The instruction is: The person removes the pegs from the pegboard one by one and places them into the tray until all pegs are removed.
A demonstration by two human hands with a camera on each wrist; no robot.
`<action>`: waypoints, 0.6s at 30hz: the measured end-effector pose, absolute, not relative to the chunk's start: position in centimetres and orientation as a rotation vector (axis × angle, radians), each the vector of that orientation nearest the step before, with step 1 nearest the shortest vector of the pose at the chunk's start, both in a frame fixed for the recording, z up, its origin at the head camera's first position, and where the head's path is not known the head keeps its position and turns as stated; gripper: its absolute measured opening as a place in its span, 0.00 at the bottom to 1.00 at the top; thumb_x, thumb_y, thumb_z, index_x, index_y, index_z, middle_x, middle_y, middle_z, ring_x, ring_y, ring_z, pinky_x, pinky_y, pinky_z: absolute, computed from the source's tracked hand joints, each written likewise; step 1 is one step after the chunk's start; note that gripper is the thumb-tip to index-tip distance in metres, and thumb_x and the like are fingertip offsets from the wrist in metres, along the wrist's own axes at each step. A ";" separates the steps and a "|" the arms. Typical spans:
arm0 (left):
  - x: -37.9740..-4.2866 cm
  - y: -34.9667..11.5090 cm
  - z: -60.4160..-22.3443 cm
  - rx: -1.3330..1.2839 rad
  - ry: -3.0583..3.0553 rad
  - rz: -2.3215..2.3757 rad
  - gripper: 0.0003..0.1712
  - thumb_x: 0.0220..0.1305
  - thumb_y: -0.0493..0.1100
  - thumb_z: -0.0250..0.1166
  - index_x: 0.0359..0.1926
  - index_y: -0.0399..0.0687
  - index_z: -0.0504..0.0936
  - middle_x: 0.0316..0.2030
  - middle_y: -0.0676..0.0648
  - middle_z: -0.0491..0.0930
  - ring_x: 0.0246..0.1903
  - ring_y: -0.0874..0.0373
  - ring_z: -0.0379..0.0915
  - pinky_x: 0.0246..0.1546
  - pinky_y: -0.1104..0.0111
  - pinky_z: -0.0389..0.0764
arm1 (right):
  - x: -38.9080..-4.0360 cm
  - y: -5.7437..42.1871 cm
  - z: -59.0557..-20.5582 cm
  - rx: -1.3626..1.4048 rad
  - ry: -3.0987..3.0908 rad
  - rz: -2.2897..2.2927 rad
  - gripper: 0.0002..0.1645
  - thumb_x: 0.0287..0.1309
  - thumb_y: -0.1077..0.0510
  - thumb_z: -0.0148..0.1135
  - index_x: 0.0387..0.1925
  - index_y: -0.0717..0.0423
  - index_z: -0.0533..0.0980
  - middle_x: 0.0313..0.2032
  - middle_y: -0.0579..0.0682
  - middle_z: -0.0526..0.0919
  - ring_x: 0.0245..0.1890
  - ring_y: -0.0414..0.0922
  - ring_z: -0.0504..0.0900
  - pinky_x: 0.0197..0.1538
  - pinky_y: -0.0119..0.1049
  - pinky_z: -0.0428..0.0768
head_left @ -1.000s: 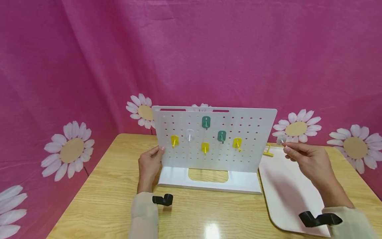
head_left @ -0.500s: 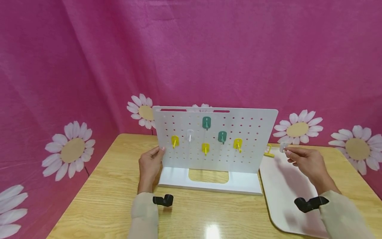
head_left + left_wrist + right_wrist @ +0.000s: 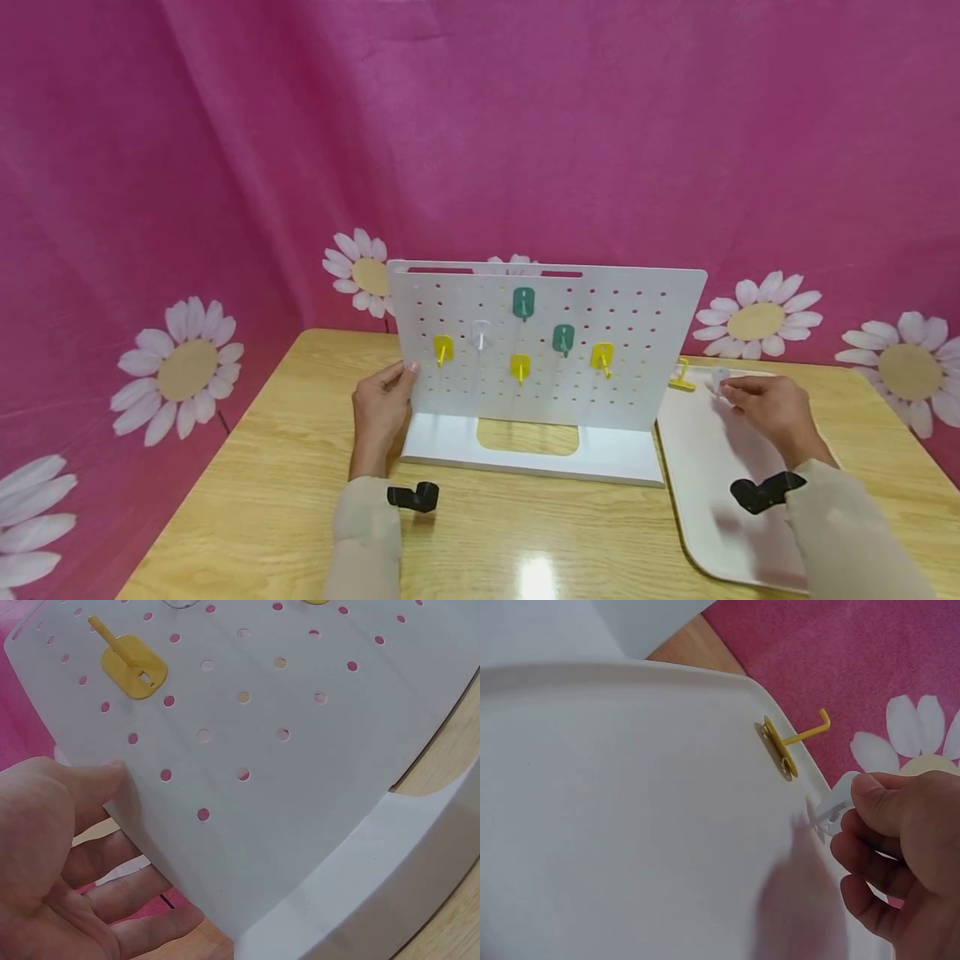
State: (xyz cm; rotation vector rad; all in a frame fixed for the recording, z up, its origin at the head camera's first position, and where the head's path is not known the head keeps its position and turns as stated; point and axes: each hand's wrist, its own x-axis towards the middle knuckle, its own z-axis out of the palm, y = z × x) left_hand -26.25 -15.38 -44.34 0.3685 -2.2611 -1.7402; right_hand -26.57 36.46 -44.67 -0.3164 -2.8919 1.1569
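Note:
A white pegboard stands upright on the wooden table. It bears yellow hooks such as the left one, two green hooks and a clear white hook. My left hand grips the board's left edge, thumb on the front face and fingers behind. Between right thumb and index finger, my right hand pinches another whitish hook, low at the far end of the white tray. A yellow hook lies in that tray, its peg sticking up, just left of the right hand.
The tray lies close to the right end of the pegboard's foot. Behind the wooden table hangs a pink curtain with daisies. Black wrist mounts sit on both sleeves.
My right hand has come down and slightly left, lowering the whitish hook to the tray's far end. The left hand keeps its grip on the board; the view has shifted slightly.

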 end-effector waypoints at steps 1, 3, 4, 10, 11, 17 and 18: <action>-26.3 -15.3 -44.4 0.362 -2.261 -1.743 0.22 0.70 0.52 0.66 0.59 0.48 0.84 0.50 0.43 0.84 0.44 0.51 0.78 0.39 0.62 0.80 | -26.6 36.5 -44.8 -0.316 -2.899 1.134 0.26 0.72 0.52 0.59 0.60 0.69 0.75 0.52 0.69 0.80 0.41 0.55 0.80 0.36 0.34 0.78; -26.4 -15.3 -44.4 0.353 -2.260 -1.745 0.22 0.70 0.52 0.66 0.59 0.48 0.84 0.50 0.43 0.84 0.44 0.51 0.79 0.39 0.63 0.80 | -26.8 36.5 -44.9 -0.329 -2.906 1.117 0.26 0.71 0.52 0.59 0.60 0.68 0.75 0.50 0.68 0.81 0.42 0.55 0.79 0.36 0.34 0.77; -26.4 -15.2 -44.5 0.352 -2.261 -1.746 0.22 0.70 0.52 0.65 0.59 0.48 0.84 0.50 0.43 0.84 0.44 0.51 0.78 0.39 0.63 0.80 | -26.8 36.5 -45.0 -0.338 -2.905 1.118 0.26 0.71 0.52 0.59 0.60 0.67 0.75 0.50 0.68 0.81 0.42 0.56 0.78 0.36 0.34 0.77; -26.3 -15.3 -44.7 0.377 -2.270 -1.749 0.23 0.70 0.53 0.65 0.60 0.49 0.83 0.52 0.44 0.83 0.46 0.51 0.77 0.41 0.61 0.80 | -26.8 35.8 -44.6 -0.362 -2.883 1.157 0.27 0.71 0.51 0.59 0.62 0.66 0.74 0.52 0.69 0.80 0.44 0.58 0.77 0.33 0.33 0.78; -26.3 -15.3 -44.6 0.379 -2.273 -1.751 0.23 0.70 0.53 0.65 0.60 0.49 0.83 0.52 0.44 0.83 0.47 0.51 0.77 0.42 0.61 0.80 | -26.7 35.8 -44.4 -0.354 -2.881 1.154 0.28 0.71 0.51 0.60 0.62 0.67 0.74 0.52 0.70 0.79 0.44 0.59 0.78 0.33 0.34 0.78; -26.4 -15.5 -44.5 0.374 -2.288 -1.748 0.25 0.69 0.56 0.65 0.61 0.50 0.82 0.53 0.45 0.82 0.46 0.51 0.76 0.42 0.60 0.80 | -25.8 35.6 -43.3 -0.280 -2.841 1.127 0.34 0.71 0.43 0.58 0.63 0.67 0.73 0.48 0.68 0.82 0.43 0.60 0.83 0.34 0.36 0.77; -26.4 -15.5 -44.5 0.375 -2.290 -1.748 0.25 0.69 0.56 0.64 0.61 0.50 0.82 0.53 0.45 0.82 0.46 0.51 0.77 0.42 0.61 0.80 | -25.6 35.6 -43.1 -0.261 -2.827 1.129 0.35 0.71 0.42 0.58 0.63 0.67 0.73 0.46 0.67 0.84 0.43 0.60 0.83 0.33 0.36 0.78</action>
